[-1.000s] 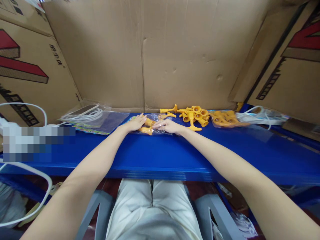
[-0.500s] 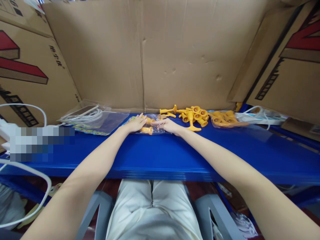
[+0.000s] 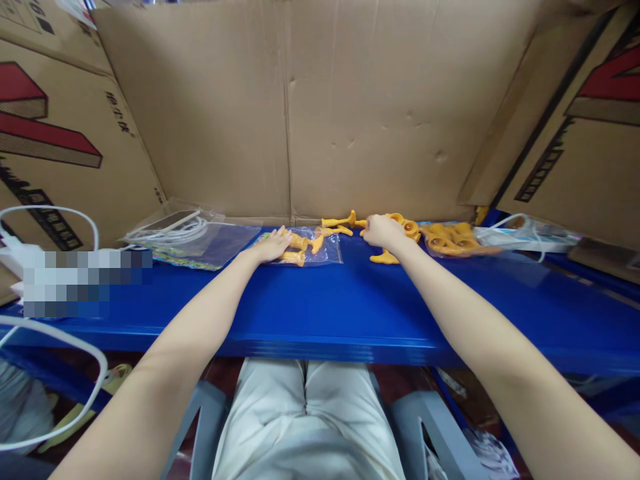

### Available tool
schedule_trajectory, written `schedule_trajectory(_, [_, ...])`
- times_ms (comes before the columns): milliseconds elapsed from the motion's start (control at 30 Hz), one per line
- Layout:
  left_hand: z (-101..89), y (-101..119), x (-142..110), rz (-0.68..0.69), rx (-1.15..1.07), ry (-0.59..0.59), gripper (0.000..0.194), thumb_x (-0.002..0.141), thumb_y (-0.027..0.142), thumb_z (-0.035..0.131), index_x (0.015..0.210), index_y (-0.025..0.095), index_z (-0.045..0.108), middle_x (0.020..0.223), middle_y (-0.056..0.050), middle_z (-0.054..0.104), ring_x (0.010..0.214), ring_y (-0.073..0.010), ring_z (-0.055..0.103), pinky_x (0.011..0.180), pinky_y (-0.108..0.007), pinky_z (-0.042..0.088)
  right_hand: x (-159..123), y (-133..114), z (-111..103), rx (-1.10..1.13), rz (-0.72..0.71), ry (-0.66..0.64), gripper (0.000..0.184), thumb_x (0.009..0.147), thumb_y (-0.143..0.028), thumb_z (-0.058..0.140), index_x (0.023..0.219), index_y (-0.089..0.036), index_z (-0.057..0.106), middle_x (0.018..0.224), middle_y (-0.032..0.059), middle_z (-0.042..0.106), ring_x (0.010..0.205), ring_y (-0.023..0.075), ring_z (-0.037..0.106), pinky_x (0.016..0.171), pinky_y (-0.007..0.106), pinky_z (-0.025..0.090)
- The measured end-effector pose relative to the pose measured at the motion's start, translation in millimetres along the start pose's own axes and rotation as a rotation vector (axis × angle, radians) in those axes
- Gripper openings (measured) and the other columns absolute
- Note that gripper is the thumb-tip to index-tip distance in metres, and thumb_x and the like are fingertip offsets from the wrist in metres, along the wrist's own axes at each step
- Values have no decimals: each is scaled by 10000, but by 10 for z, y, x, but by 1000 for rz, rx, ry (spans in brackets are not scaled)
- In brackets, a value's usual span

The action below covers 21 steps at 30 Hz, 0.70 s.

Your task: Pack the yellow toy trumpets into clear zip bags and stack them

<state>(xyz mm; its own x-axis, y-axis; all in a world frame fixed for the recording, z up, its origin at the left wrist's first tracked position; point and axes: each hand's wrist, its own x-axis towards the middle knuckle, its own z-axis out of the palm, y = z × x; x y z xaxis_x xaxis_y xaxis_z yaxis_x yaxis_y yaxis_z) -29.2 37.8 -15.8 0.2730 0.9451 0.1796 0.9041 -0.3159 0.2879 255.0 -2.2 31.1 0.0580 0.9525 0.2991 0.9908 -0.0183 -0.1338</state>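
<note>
My left hand (image 3: pixel 273 245) lies flat with its fingers stretched over a clear plastic bag (image 3: pixel 334 255). Inside that bag are several yellow plastic pieces (image 3: pixel 299 241), some with a funnel-like end and one with a curved T-shaped end. Farther right, my right hand (image 3: pixel 384 231) is curled over a loose pile of similar yellow pieces (image 3: pixel 411 229), its fingers closed at a piece that they mostly cover. The curved end of one yellow piece (image 3: pixel 384 257) sticks out below the right hand. Two more yellow pieces (image 3: pixel 339 221) lie between the hands near the cardboard.
A filled bag of yellow pieces (image 3: pixel 450 239) lies right of the pile. Flat plastic bags (image 3: pixel 235 241) and a coiled white cable (image 3: pixel 193 230) lie on the left. Cardboard (image 3: pixel 375 120) walls in the back of the blue shelf (image 3: pixel 320 300). White cords (image 3: pixel 95 353) hang at left.
My right hand has left the plastic bag and moved right onto the loose pile, its fingers now curled. My left hand stays on the bag, whose right end is now uncovered.
</note>
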Motion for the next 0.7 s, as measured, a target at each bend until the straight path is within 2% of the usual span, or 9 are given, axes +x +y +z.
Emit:
schedule_trajectory(100, [-22,-36,9,-15,14,-28,651,929,510,157,1449,192,387,1547,-78,266,1447,-231,159,1146,-375,182,2,98,-14,-108,62,-131,294,774,-192,605,1048,-137,698,1102,190,665,1103,330,599,882,446,473])
schedule_trajectory(300, [-39,-72,-3,3,6,-27,670,931,526,129,1450,185,383,1546,-83,268,1450,-221,144,1148,-370,169,36,87,52,-119,117,-245,295,691,-101,682,972,-187,708,1039,154,661,1106,357,582,874,564,442])
schedule_trajectory(400, [-39,-67,-18,-7,0,-14,686,931,531,126,1441,160,394,1549,-101,250,1451,-221,139,1147,-360,168,38,81,26,-195,142,-281,316,707,-80,660,1013,-154,699,1077,177,654,1101,355,594,856,527,468])
schedule_trajectory(567, [-38,-62,-29,-12,6,-21,675,936,508,127,1450,149,376,1549,-104,240,1451,-218,136,1151,-368,156,42,180,-97,-269,159,-142,355,788,-145,605,1139,-128,657,1138,196,649,1086,303,617,808,417,507])
schedule_trajectory(700, [-31,-72,-16,-13,7,-29,679,937,503,118,1455,143,366,1554,-101,222,1453,-214,120,1154,-365,144,64,253,-91,-319,177,-270,405,708,-171,702,1110,-146,672,1084,170,675,1038,295,640,793,394,517])
